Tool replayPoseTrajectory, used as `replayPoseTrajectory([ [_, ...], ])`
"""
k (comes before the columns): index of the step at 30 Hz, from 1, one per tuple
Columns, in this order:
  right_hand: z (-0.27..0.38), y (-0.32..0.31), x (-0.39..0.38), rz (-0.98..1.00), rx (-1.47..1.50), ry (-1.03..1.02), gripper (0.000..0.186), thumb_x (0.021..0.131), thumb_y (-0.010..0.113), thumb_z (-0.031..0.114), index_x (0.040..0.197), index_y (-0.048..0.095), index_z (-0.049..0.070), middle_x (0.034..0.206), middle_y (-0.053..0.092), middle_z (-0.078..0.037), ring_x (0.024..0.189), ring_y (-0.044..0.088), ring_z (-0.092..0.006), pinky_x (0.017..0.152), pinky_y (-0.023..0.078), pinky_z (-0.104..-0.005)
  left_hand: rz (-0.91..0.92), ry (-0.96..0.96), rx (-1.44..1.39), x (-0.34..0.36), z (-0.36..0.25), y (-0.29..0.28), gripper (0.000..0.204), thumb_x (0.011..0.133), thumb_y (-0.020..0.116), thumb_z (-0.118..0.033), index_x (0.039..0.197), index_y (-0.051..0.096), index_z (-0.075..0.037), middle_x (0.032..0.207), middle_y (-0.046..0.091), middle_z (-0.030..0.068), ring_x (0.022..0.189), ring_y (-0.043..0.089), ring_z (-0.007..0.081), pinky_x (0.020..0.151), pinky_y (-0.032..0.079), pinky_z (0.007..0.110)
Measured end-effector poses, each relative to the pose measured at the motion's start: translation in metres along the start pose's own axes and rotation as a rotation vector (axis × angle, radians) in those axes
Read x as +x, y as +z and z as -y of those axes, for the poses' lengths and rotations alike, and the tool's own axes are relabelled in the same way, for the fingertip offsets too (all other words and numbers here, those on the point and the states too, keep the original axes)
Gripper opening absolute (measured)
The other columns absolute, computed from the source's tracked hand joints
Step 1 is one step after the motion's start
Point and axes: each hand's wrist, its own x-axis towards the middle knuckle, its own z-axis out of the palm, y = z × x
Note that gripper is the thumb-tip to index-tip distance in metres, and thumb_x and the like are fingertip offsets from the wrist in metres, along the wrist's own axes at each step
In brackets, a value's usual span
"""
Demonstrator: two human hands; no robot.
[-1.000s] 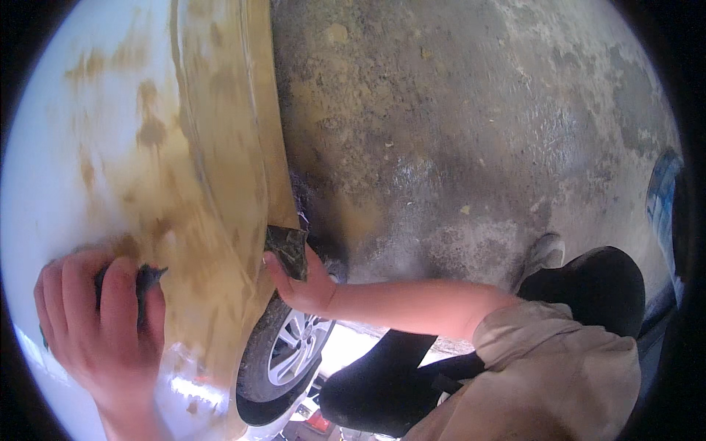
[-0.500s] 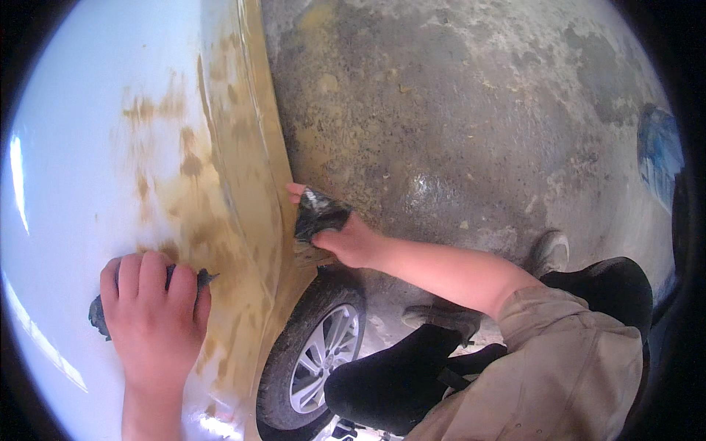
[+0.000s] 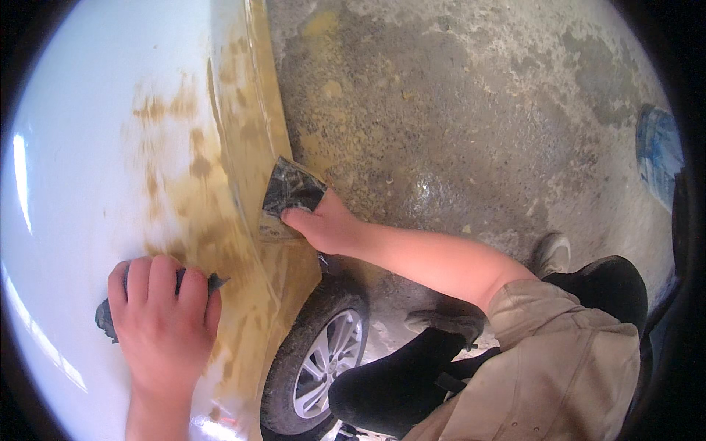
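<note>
A white car body panel (image 3: 88,147) fills the left side, with a band of yellow-brown smears and worn patches (image 3: 198,213) along its lower edge. My left hand (image 3: 165,316) lies on the panel, fingers curled over a dark crumpled rag (image 3: 105,320) whose ends stick out on both sides. On the panel's stained lower edge, my right hand (image 3: 327,224) presses a black, wet-looking sheet of sandpaper (image 3: 293,187). Its thumb lies on top of the sheet; the other fingers are hidden.
A car wheel (image 3: 323,364) with silver spokes sits below the panel. Wet, stained concrete floor (image 3: 441,132) stretches to the right. My black-clad knee (image 3: 390,389) is near the wheel, with a shoe (image 3: 551,253) farther right. A blue item (image 3: 658,154) shows at the right rim.
My right hand has moved left and up onto the panel's edge, and the sandpaper now shows flatter. My left hand keeps its place on the panel; the view has shifted slightly.
</note>
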Motion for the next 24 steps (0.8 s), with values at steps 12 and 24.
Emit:
replayPoseTrajectory([
  [12,0.046,-0.016,0.099,-0.191,-0.174,-0.099,0.017,0.091,0.064,0.016,0.096,0.069,0.001,0.089,0.067,0.001,0.086,0.059,-0.0113,0.079,0.048,-0.0330,-0.009,-0.017,-0.013,0.005,0.003,0.004,0.027,0.070,0.081,-0.018,0.081,0.058,-0.009,0.089,0.053,0.0082,0.090,0.055,0.0313,0.092,0.047,0.050],
  [24,0.031,0.001,0.065,-0.276,-0.290,-0.015,0.031,0.091,0.061,0.014,0.115,0.067,-0.004,0.106,0.075,-0.012,0.104,0.068,-0.0226,0.093,0.052,-0.0374,-0.047,0.012,0.010,0.007,-0.001,0.006,0.029,0.070,0.081,-0.017,0.083,0.057,-0.009,0.090,0.053,0.0085,0.090,0.055,0.0315,0.091,0.047,0.050],
])
